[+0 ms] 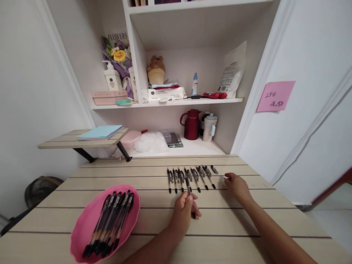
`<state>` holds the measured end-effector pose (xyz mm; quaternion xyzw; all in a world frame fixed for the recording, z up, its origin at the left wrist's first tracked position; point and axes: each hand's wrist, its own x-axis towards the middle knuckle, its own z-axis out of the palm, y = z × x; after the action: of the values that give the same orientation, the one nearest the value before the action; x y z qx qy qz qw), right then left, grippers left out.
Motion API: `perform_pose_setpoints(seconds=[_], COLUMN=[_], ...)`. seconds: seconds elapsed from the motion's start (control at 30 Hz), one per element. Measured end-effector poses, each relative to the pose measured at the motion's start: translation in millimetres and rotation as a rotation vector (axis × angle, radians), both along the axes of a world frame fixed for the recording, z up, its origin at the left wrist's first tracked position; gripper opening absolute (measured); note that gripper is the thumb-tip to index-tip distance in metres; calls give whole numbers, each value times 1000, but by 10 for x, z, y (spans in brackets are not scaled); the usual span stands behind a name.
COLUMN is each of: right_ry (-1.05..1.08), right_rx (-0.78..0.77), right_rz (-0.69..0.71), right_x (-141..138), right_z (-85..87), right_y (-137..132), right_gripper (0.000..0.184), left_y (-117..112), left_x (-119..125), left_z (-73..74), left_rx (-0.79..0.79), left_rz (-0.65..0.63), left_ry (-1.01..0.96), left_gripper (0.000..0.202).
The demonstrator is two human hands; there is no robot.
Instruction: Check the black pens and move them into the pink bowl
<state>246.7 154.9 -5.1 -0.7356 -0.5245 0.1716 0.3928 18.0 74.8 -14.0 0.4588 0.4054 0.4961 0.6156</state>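
Note:
Several black pens (189, 178) lie side by side in a row on the wooden table (247, 220). My left hand (184, 211) is closed on one black pen (187, 184), its tip reaching up into the row. My right hand (237, 187) rests at the right end of the row, fingers pinched on a thin clear pen part (223, 176) next to a loose black cap (214, 169). A pink bowl (82, 231) at the front left holds several more black pens (111, 222).
Behind the table stands a white shelf unit with a red jug (191, 124), a white mug (209, 127), bottles and a plush toy (156, 69). A small wooden riser (68, 141) carries blue paper. A pink note (275, 96) sticks on the right wall.

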Motion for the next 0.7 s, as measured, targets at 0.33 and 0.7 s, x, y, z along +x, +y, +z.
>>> perform_pose_setpoints(seconds=[0.33, 0.7], right_ry=[859, 914], right_rx=[77, 89], right_rz=[522, 628], right_x=[-734, -733], right_z=[442, 443], right_y=[-238, -327], right_gripper=[28, 27], left_y=[-17, 19], left_x=[-58, -55], left_z=[-92, -129], left_rx=[125, 175], left_rz=[-18, -70], left_ry=[180, 244], left_gripper=[35, 30])
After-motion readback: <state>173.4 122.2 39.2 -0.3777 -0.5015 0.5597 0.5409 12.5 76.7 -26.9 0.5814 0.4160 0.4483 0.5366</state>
